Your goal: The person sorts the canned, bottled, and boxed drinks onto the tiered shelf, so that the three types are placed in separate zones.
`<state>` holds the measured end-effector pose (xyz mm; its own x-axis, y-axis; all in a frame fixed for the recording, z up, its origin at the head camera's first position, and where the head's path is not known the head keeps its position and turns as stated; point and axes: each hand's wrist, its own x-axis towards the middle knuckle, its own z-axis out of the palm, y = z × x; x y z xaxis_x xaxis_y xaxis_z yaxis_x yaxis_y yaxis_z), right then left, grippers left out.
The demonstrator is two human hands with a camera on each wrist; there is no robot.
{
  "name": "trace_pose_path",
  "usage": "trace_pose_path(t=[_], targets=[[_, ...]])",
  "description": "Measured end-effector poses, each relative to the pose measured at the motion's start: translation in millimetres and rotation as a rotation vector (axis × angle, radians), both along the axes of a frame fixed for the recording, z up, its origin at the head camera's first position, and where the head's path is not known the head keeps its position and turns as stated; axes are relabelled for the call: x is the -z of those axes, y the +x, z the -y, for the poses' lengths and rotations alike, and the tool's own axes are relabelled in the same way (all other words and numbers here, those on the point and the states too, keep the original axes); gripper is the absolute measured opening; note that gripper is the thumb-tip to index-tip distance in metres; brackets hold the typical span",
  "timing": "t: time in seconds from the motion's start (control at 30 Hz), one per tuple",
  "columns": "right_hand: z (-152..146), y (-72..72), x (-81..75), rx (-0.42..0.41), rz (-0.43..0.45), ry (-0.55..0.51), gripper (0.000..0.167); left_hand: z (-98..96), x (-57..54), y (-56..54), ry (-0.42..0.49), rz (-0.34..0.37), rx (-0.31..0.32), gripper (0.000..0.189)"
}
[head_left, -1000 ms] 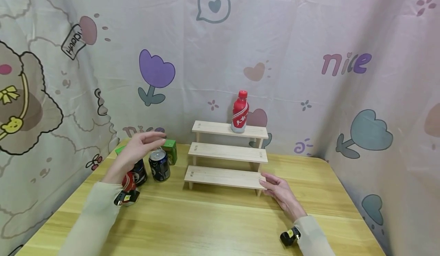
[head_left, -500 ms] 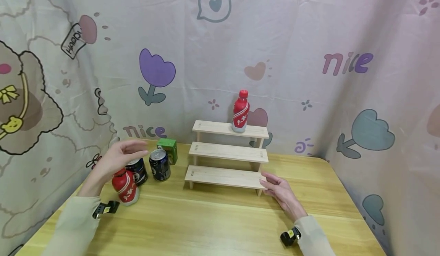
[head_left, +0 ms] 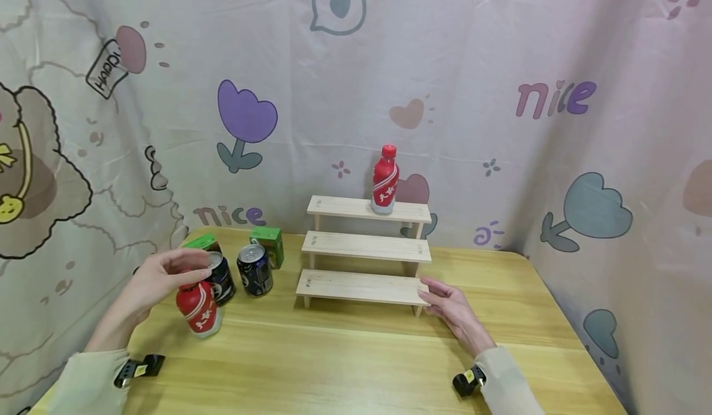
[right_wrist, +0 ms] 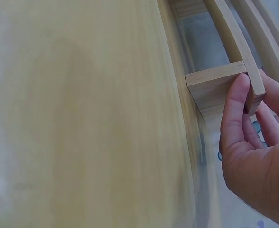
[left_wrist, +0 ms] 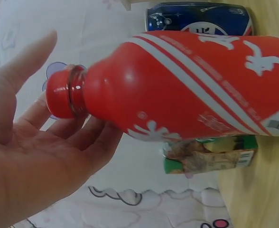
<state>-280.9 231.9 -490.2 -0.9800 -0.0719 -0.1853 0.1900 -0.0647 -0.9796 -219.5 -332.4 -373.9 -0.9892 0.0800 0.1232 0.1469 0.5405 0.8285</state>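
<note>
On the table's left side stands a red-and-white plastic bottle (head_left: pixel 198 310) with a red cap. My left hand (head_left: pixel 161 282) is at its top; in the left wrist view the thumb stands apart from the red cap (left_wrist: pixel 61 94) and the fingers extend behind the bottle's neck. My right hand (head_left: pixel 453 310) pinches the right end of the lowest board of a three-step wooden display shelf (head_left: pixel 361 286), thumb and fingers on opposite faces of the board (right_wrist: pixel 237 47). Another red bottle (head_left: pixel 385 183) stands upright on the top step.
Behind the near bottle are two dark blue drink cans (head_left: pixel 254 271) and two green boxes (head_left: pixel 268 247), one largely hidden by a can. The wooden table (head_left: pixel 334 359) ends at a printed curtain (head_left: pixel 467 50) at the back and sides.
My left hand has moved left and down from above the cans to the near bottle's top, uncovering the cans and boxes. My right hand keeps its hold on the shelf.
</note>
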Motion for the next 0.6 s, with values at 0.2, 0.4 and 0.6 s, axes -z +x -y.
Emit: trace_pose_path(t=[0.2,0.4,0.6], targets=[[0,0.1,-2.8,-0.01,0.002,-0.006,0.06,6.7,9.4,6.4,-0.002,0.013,-0.033,0.054],[-2,-0.7,-0.2,0.002,0.0,-0.009,0.06,12.2,21.3,8.2,0.011,0.045,-0.038,0.054],[-2,-1.2,2.1,0.002,0.0,-0.013,0.06,18.3,32.4,12.6,-0.021,0.093,-0.057,0.065]])
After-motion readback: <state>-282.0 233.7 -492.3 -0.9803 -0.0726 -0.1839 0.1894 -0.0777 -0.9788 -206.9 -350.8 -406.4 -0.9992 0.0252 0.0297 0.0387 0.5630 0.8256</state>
